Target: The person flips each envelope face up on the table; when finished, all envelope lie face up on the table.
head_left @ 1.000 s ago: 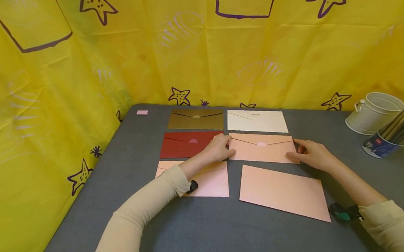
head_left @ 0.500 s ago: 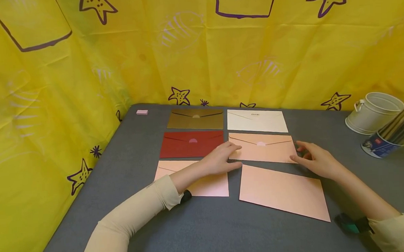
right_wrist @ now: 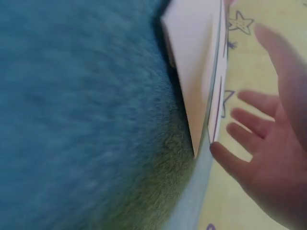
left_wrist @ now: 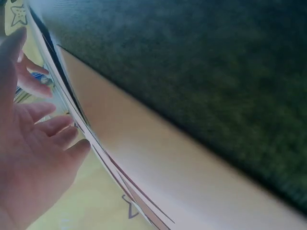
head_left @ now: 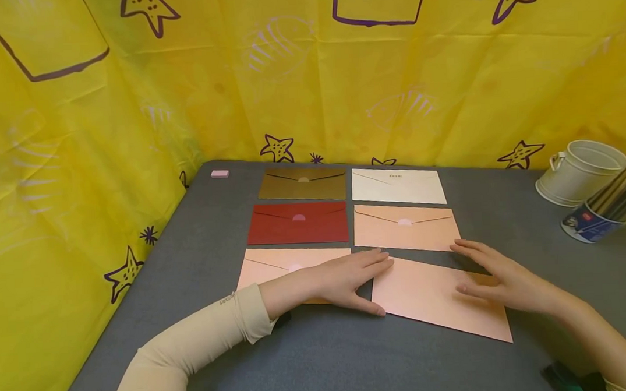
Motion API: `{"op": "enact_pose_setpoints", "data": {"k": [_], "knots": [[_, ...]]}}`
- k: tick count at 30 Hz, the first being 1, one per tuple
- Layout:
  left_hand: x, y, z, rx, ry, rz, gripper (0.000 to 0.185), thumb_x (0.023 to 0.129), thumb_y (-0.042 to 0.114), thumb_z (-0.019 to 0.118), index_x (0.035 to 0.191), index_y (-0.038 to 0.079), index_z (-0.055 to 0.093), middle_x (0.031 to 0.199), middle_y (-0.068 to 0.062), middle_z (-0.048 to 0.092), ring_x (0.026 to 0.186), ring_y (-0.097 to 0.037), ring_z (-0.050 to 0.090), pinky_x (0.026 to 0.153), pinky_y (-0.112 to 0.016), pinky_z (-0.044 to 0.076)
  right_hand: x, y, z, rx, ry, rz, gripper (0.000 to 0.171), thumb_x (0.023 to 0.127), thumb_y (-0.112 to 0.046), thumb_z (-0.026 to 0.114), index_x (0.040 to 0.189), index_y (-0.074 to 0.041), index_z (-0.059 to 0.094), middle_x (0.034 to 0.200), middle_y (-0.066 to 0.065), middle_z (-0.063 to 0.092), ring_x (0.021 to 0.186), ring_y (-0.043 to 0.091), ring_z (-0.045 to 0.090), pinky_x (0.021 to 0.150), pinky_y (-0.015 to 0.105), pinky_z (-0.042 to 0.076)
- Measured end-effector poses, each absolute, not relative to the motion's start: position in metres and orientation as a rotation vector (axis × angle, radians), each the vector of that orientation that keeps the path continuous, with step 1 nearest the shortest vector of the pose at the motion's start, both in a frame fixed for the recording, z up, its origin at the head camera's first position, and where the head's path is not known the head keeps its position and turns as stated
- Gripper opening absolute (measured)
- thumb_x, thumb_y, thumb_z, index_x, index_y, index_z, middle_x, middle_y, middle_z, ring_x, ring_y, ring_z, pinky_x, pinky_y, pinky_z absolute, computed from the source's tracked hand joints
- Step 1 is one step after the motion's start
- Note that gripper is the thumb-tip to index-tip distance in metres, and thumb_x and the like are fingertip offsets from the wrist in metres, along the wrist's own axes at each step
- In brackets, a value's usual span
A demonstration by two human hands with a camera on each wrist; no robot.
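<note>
A plain pink envelope point(head_left: 433, 295), flap side hidden, lies askew at the front right of the group. My left hand point(head_left: 350, 278) is at its left edge, fingers spread, partly covering another pink envelope point(head_left: 264, 273). Over its right end hovers my right hand point(head_left: 497, 278), fingers apart and holding nothing. A peach envelope point(head_left: 403, 229) with a round seal lies just behind, its right corner near my right fingertips. Farther back are a red envelope point(head_left: 295, 225), a gold envelope point(head_left: 302, 187) and a white envelope point(head_left: 396, 186), arranged in two columns.
A white metal bucket point(head_left: 579, 175) and a blue cup point(head_left: 589, 224) full of brushes or pencils stand at the right. A small pink eraser-like block point(head_left: 220, 174) lies at the back left of the grey table point(head_left: 278, 360). Yellow patterned cloth point(head_left: 319, 90) hangs behind.
Both hands have let go of the peach envelope's ends and come toward the front, to the plain pink envelope. The peach envelope has shifted very slightly; the others have stayed put.
</note>
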State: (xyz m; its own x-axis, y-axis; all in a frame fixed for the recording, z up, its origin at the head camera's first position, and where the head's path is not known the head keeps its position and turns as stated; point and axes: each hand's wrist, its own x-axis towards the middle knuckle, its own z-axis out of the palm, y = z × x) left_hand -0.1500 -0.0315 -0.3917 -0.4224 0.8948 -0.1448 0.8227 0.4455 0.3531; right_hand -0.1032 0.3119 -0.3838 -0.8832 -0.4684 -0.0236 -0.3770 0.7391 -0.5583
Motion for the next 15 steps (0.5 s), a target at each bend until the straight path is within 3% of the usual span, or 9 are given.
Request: {"op": "enact_pose_setpoints", "data": {"k": [4,7,11,15], "knots": [[-0.148,-0.032,-0.392,1.498,2.386,0.262,0.098,0.086,0.066,0.059,0.156,0.010,0.018,0.162,-0.008,0.015,0.149,-0.020,0.009,0.116,-0.028,0.012,-0.086,0.314,-0.389,-0.830,2.764,-0.799,0.078,0.083,-0.038,0.077,0.149,-0.016,0.040,0.154,0.015,0.030,0.142,0.018,0.023,0.113,0.030,0.023],[-0.147,-0.032,-0.393,1.515,2.387,0.228,0.100,0.086,0.066,0.060,0.156,0.009,0.017,0.162,-0.009,0.013,0.149,-0.021,0.008,0.117,-0.028,0.011,-0.076,0.317,-0.393,-0.935,2.766,-0.778,0.084,0.080,-0.039,0.080,0.149,-0.015,0.040,0.156,0.015,0.027,0.142,-0.002,0.011,0.101,0.001,0.009],[-0.147,-0.032,-0.393,1.503,2.379,0.198,0.101,0.086,0.066,0.058,0.157,0.010,0.014,0.163,-0.009,0.009,0.149,-0.021,0.004,0.117,-0.028,0.008,-0.065,0.321,-0.395,-1.006,2.748,-0.760,0.096,0.076,-0.042,0.083,0.152,-0.013,0.033,0.158,0.016,0.022,0.144,-0.002,0.001,0.102,0.002,0.004],[-0.148,-0.032,-0.395,1.462,2.370,0.202,0.099,0.087,0.068,0.055,0.158,0.013,0.012,0.163,-0.005,0.005,0.149,-0.018,0.000,0.117,-0.029,0.007,-0.061,0.325,-0.400,-1.064,2.755,-0.732,0.103,0.073,-0.043,0.084,0.153,-0.009,0.030,0.157,0.022,0.023,0.145,0.001,0.000,0.106,0.005,0.001]]}}
